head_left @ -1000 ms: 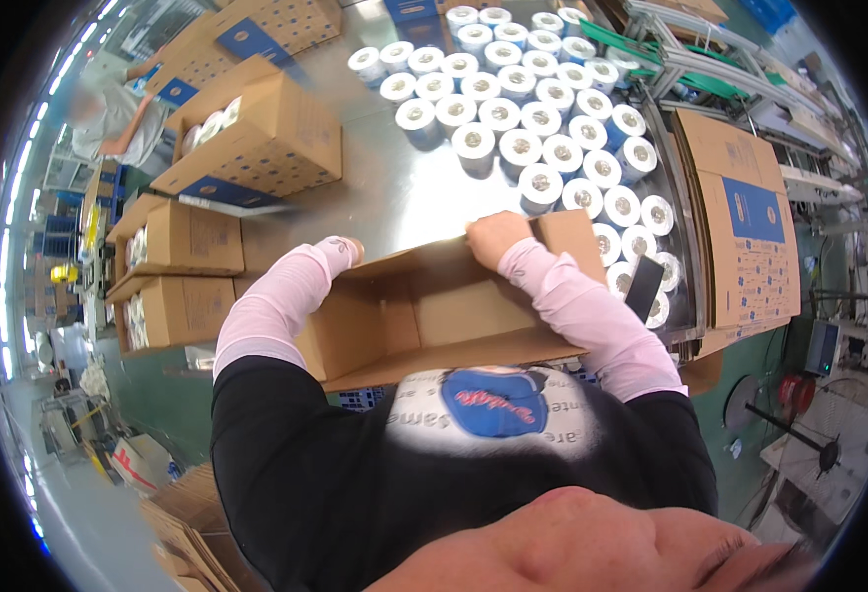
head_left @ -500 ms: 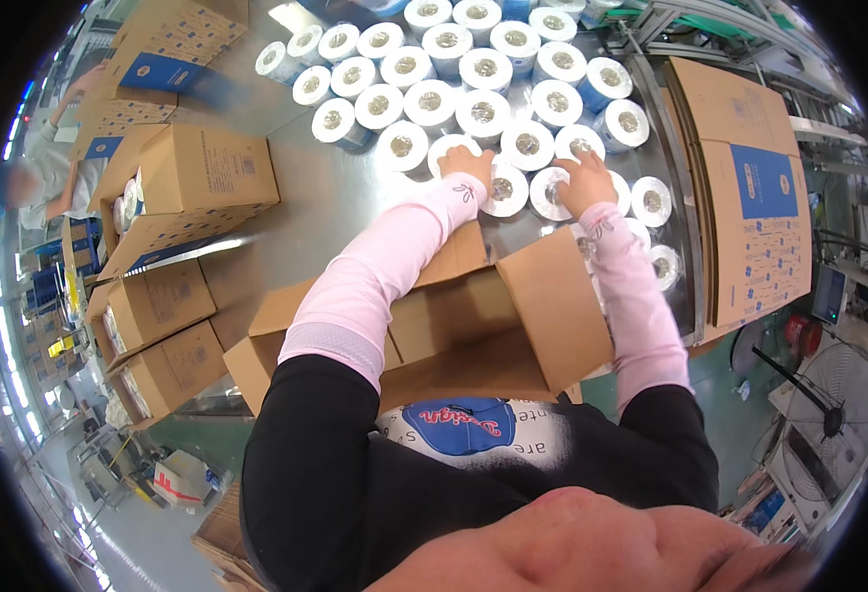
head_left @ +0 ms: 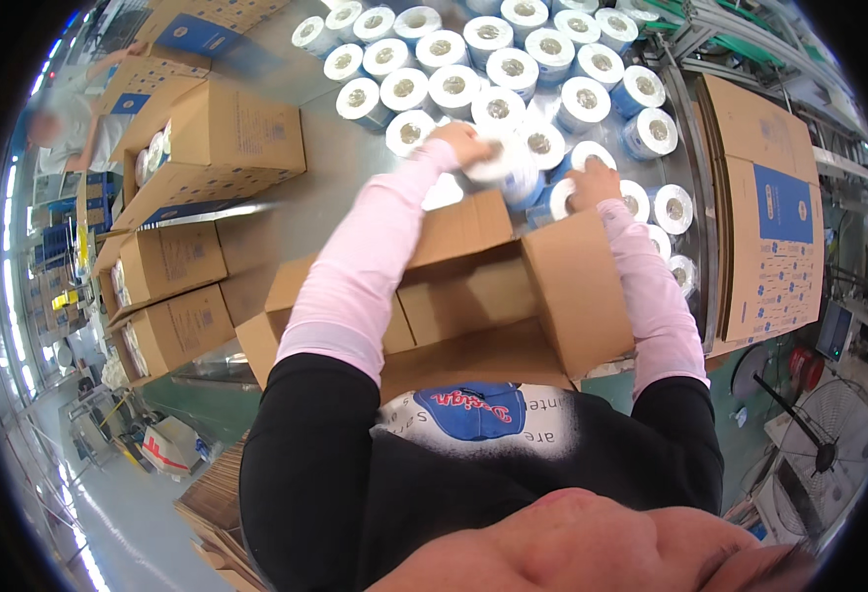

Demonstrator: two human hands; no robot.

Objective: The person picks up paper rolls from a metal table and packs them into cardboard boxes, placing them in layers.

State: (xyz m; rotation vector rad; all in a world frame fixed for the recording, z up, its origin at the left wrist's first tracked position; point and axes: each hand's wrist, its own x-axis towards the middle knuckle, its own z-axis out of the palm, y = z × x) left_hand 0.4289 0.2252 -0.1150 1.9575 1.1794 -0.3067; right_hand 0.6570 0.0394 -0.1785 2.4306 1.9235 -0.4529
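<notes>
Left hand (head_left: pixel 461 144) is gripping a white roll (head_left: pixel 502 166) — blurred, right above the open cardboard box (head_left: pixel 473 296). Right hand (head_left: pixel 592 184) is clasping another roll (head_left: pixel 559 200) just beside it — both at the box's far edge.

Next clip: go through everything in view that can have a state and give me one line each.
Open carton: flaps spread, lying in front of the person, no rolls visible inside.
Left hand: gripping a blurred white roll.
Right hand: closed on another roll at the carton's far edge.
Rolls on the table: upright, packed close together.
Side cartons: flaps open, rolls visible in one.
Flat cartons: unfolded, stacked at the right.
</notes>
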